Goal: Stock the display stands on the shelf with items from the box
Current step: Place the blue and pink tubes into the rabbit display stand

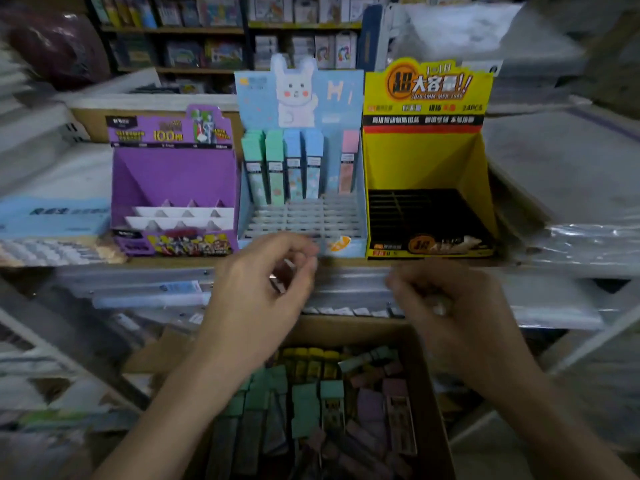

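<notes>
Fingers [304, 252] of left hand [263, 282] pinching slim pale item [277, 285] just below blue stand [339, 98]; right hand [440, 299] further right, curled, blurred, contents impossible to tell.

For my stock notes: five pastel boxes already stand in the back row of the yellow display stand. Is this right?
No. In the head view the five pastel boxes stand in the back row of the blue rabbit display stand, not the yellow display stand beside it.
</notes>
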The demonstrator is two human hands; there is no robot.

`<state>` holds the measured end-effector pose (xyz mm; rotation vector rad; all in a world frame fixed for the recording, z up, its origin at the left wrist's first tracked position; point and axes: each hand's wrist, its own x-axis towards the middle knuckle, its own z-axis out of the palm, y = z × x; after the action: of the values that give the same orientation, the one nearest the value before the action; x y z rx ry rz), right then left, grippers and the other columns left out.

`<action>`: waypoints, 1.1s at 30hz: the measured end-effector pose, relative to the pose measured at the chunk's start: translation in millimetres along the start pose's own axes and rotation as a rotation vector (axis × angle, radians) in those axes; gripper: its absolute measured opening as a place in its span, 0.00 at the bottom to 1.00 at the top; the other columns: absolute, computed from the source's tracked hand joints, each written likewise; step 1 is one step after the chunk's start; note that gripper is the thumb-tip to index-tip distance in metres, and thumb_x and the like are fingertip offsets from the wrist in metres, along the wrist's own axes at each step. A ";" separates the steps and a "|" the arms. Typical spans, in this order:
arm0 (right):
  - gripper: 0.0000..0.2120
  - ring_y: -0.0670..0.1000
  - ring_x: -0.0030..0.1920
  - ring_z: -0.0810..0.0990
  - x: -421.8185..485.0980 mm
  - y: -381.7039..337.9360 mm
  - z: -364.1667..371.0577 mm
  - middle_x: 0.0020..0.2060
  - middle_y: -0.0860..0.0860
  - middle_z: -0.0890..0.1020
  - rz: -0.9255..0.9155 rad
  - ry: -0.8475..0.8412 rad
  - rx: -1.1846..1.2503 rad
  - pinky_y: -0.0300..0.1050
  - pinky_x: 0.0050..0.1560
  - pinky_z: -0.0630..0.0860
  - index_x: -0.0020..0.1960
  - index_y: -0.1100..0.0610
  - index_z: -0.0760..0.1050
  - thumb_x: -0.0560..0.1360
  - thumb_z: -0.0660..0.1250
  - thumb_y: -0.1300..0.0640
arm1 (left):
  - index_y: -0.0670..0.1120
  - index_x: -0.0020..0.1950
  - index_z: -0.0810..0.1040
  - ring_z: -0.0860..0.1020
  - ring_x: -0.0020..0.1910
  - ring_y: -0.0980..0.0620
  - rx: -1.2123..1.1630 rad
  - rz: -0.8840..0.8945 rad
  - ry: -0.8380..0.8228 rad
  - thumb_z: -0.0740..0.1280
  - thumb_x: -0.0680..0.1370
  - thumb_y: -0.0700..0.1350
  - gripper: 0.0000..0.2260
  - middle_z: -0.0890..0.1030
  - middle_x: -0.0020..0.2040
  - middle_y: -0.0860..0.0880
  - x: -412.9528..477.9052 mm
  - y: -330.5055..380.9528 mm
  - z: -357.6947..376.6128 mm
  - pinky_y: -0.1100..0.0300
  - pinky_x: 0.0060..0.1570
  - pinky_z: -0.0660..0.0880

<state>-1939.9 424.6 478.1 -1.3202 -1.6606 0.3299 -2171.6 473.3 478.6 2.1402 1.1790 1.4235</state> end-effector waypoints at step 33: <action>0.17 0.41 0.50 0.76 -160.2 109.0 114.6 0.51 0.44 0.77 0.764 -0.763 -0.217 0.30 0.42 0.73 0.55 0.50 0.73 0.72 0.76 0.51 | 0.51 0.50 0.73 0.76 0.41 0.54 0.283 -0.713 -0.914 0.70 0.79 0.47 0.06 0.77 0.44 0.52 -185.1 -94.6 73.9 0.60 0.35 0.68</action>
<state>-1971.2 365.7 263.1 -2.1472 -1.7300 1.2565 -2181.6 401.5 270.3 1.8305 1.5127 -0.0453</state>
